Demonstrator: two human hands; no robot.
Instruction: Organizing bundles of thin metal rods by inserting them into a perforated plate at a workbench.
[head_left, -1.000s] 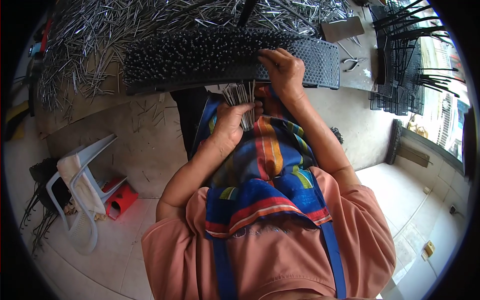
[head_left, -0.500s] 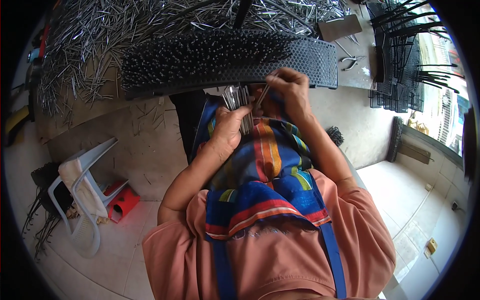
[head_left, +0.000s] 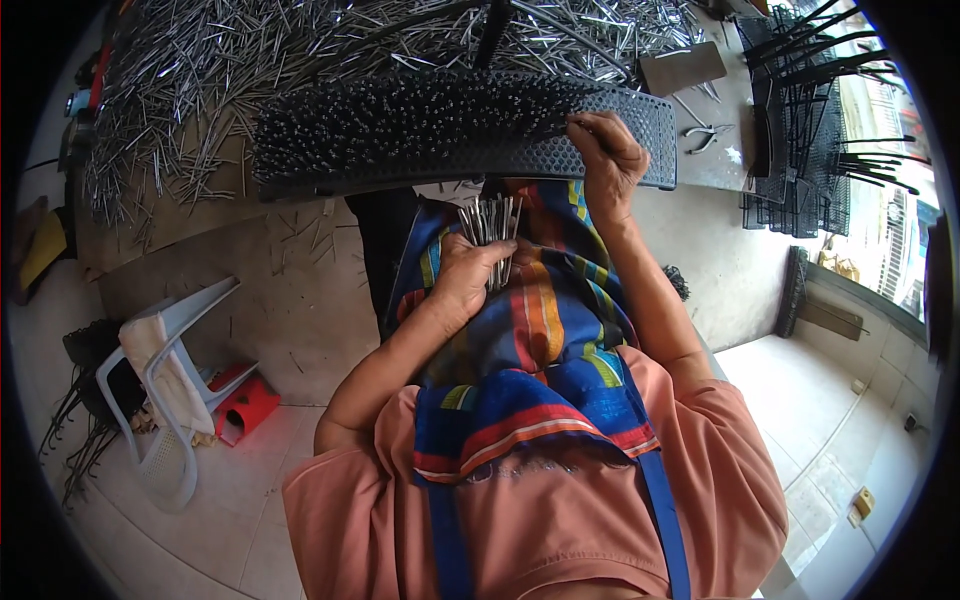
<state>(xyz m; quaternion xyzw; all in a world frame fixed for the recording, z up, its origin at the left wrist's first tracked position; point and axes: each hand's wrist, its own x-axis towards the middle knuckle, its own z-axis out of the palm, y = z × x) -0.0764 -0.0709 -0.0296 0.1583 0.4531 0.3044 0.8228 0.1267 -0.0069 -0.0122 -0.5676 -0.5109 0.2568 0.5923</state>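
In front of my lap my left hand (head_left: 468,275) is closed around an upright bundle of thin metal rods (head_left: 490,220), their ends fanning out above the thumb. My right hand (head_left: 613,160) is over the right part of a long, curved black rack with round holes (head_left: 640,110). Its fingers are pinched together close to the holes; anything between them is hidden. Dark rods with small bright tips (head_left: 400,125) stand densely in the rack's left and middle parts, while holes show at its right end.
Loose metal rods (head_left: 190,100) lie heaped on the table behind the rack. Pliers (head_left: 703,137) and a flat grey-brown plate (head_left: 683,70) lie to the right. Black mesh racks (head_left: 800,150) with dark rods stand far right. A pale plastic chair (head_left: 165,450) and red box (head_left: 250,408) are lower left.
My right hand has moved from beside the bundle, where it held a rod, up and right over the rack's holes. My left hand with the bundle has come slightly nearer to me.
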